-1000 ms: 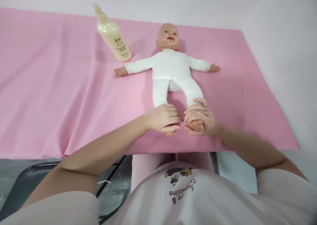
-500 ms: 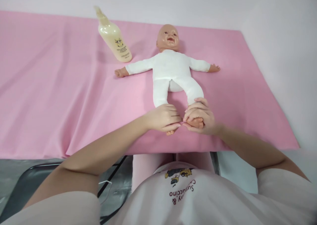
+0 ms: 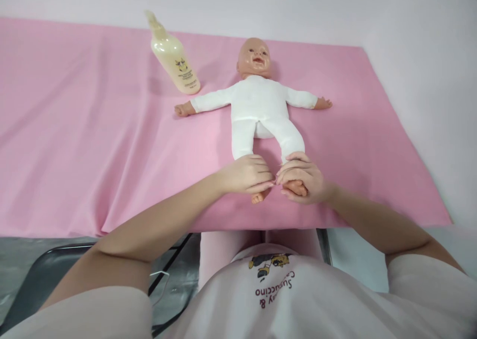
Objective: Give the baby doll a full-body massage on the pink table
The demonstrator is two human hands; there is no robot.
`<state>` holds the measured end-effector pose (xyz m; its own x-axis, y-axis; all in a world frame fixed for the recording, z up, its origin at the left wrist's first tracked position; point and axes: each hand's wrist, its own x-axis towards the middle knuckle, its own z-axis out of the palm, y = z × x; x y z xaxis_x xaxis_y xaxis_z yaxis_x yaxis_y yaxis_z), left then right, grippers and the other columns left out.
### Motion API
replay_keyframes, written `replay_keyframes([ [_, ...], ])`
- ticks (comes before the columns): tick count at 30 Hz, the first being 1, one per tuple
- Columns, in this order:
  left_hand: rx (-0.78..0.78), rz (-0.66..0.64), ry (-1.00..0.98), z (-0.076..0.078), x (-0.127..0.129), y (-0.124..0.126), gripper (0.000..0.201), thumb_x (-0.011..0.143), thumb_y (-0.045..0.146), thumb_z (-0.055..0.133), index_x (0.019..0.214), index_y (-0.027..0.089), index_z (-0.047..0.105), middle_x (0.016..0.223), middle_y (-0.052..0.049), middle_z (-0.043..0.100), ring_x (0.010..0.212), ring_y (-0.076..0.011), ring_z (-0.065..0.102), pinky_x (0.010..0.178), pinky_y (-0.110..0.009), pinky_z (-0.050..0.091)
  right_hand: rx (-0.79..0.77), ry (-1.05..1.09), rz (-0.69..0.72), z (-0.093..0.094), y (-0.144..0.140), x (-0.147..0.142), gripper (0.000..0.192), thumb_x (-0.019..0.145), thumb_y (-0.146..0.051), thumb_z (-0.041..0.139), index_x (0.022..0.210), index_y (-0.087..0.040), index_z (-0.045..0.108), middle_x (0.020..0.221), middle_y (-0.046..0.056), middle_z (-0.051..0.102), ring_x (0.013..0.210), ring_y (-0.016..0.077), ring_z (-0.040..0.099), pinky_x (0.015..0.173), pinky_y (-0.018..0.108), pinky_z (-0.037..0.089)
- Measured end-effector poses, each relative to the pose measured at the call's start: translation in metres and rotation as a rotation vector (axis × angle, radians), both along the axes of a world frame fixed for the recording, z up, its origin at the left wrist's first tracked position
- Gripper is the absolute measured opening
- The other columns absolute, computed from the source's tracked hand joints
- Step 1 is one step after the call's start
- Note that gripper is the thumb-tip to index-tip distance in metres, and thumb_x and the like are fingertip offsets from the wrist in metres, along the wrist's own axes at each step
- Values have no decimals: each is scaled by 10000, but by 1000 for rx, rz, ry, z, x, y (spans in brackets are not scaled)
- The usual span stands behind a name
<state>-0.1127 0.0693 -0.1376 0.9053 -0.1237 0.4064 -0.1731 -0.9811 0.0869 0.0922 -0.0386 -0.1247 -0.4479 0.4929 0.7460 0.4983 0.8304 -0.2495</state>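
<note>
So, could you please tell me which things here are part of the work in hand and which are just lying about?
In hand:
- baby doll, lying face up
- left hand, closed round one doll foot
- right hand, closed round the other foot
- pink cloth under the doll

Lying about:
- cream lotion bottle, untouched beside the doll's arm

Shirt (image 3: 298,299) print, upside down: "Cappuccino" partly legible; bottle (image 3: 175,60) label txt too small to read.

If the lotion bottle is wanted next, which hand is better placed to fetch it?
Probably the left hand: the bottle stands on the left side of the doll, while the right hand would have to cross over.
</note>
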Motion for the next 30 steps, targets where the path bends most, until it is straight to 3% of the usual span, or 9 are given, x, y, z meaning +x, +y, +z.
replay_keyframes([
  [2, -16, -6, 11, 0, 0, 0, 505, 1091, 391, 304, 799, 196, 666, 731, -54, 707, 700, -185, 620, 732, -345, 458, -32, -18, 41, 0, -1, 2, 46, 991, -263, 564, 976, -221, 555, 799, -8, 718, 746, 155, 704, 930, 388, 532],
  [9, -53, -25, 63, 0, -2, 1, 529, 1083, 428, 281, 805, 198, 667, 750, -69, 711, 721, -201, 619, 738, -360, 460, -102, -23, 82, 0, -2, 7, 173, 1047, -278, 413, 981, -212, 559, 816, 19, 694, 766, 169, 669, 953, 416, 502],
  [14, -90, -60, 71, 2, -2, 1, 528, 1066, 482, 300, 868, 191, 693, 760, -84, 715, 724, -217, 619, 739, -375, 463, -106, -31, 76, 0, -2, 6, 176, 1049, -268, 407, 1033, -211, 573, 819, 22, 697, 791, 178, 687, 936, 428, 515],
  [20, -183, -126, 85, 3, -3, -1, 563, 1021, 593, 348, 993, 178, 728, 808, -104, 735, 726, -232, 621, 727, -389, 464, -89, -17, 76, 2, -1, 4, 144, 1009, -213, 446, 890, -227, 525, 751, -9, 657, 740, 157, 653, 929, 394, 518],
  [30, -247, -118, 159, 4, -2, -7, 564, 773, 735, 706, 955, 203, 744, 789, -79, 727, 716, -218, 633, 736, -365, 469, -84, -80, 106, -2, 0, 7, 293, 1061, -280, 318, 855, -221, 517, 716, 11, 628, 690, 172, 601, 905, 415, 509],
])
